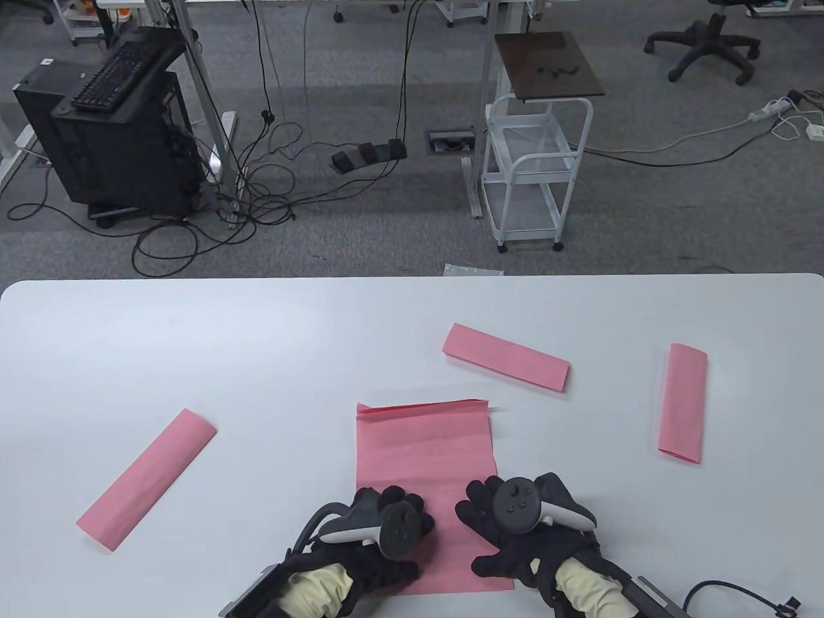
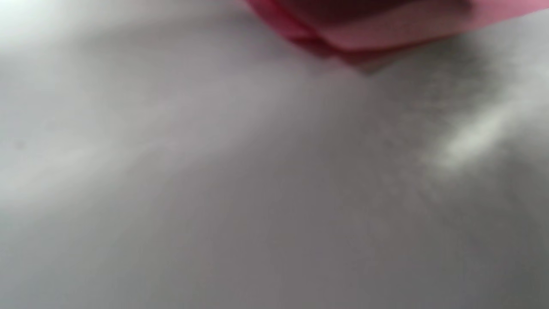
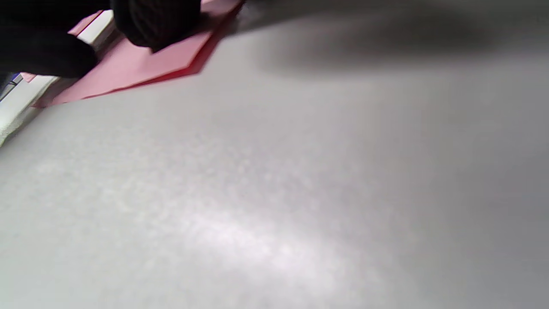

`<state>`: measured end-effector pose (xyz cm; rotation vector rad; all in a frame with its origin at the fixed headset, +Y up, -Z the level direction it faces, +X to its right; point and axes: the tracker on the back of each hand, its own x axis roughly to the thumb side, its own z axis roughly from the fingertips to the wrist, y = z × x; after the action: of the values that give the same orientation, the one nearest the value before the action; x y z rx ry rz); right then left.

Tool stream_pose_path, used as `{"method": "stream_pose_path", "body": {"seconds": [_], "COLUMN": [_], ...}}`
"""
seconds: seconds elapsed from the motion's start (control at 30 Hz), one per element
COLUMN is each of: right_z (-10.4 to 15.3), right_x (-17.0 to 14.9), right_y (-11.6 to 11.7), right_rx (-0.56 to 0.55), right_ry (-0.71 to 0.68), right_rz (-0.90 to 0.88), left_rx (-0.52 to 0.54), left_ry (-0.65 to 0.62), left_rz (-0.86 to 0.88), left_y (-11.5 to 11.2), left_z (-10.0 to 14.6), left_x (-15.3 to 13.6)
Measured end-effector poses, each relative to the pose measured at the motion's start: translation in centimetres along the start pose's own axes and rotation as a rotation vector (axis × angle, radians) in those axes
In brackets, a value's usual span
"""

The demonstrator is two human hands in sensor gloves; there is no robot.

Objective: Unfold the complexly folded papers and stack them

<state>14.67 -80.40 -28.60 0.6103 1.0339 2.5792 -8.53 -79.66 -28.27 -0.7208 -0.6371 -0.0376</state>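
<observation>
A partly unfolded pink sheet (image 1: 425,450) lies flat at the table's near middle, with a narrow fold still standing along its far edge. My left hand (image 1: 402,515) rests on the sheet's near left part and my right hand (image 1: 479,515) on its near right part, fingers spread on the paper. In the right wrist view, black gloved fingers (image 3: 154,21) press down on the pink sheet (image 3: 141,68). The left wrist view is blurred and shows only a corner of the pink sheet (image 2: 386,34) at the top; the fingers there are not clear.
Three folded pink strips lie around: one at the left (image 1: 147,479), one beyond the sheet (image 1: 505,357), one at the right (image 1: 682,403). The white table (image 1: 257,360) ends at a far edge, with a white cart (image 1: 537,174) on the floor behind.
</observation>
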Motion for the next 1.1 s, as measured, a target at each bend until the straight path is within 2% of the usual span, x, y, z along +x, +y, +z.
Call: {"method": "stream_pose_path", "body": {"seconds": [0.1, 0.17, 0.23, 0.37, 0.57, 0.67, 0.73, 0.8, 0.93, 1.1], "right_z": [0.0, 0.0, 0.0, 0.0, 0.0, 0.0, -0.1, -0.1, -0.1, -0.1], "right_x": [0.0, -0.1, 0.0, -0.1, -0.1, -0.1, -0.1, -0.1, -0.1, -0.1], "right_y": [0.0, 0.0, 0.0, 0.0, 0.0, 0.0, 0.0, 0.1, 0.1, 0.1], "right_rx": [-0.001, 0.000, 0.000, 0.003, 0.006, 0.006, 0.007, 0.008, 0.009, 0.008], "right_ry": [-0.003, -0.004, -0.003, 0.000, 0.004, 0.003, 0.001, 0.001, 0.001, -0.002], "right_rz": [-0.005, -0.010, -0.010, -0.007, -0.007, -0.009, -0.012, -0.015, -0.016, -0.023], "left_rx": [0.060, 0.079, 0.077, 0.081, 0.081, 0.123, 0.061, 0.020, -0.031, 0.039], "left_ry": [0.068, 0.157, 0.241, 0.288, 0.283, 0.095, 0.025, 0.007, 0.011, 0.109], "left_rz": [0.036, 0.063, 0.180, 0.279, 0.294, 0.178, 0.072, -0.002, 0.079, 0.125], "left_y": [1.1, 1.9, 2.4, 2.4, 3.2, 3.3, 3.0, 2.9, 3.1, 5.2], "left_z": [-0.7, -0.8, -0.6, -0.2, -0.2, -0.2, -0.7, -1.5, -3.4, -5.4], "left_x": [-2.1, -4.7, -7.7, -10.1, -8.9, -5.2, -3.0, -1.8, -2.0, -4.6]}}
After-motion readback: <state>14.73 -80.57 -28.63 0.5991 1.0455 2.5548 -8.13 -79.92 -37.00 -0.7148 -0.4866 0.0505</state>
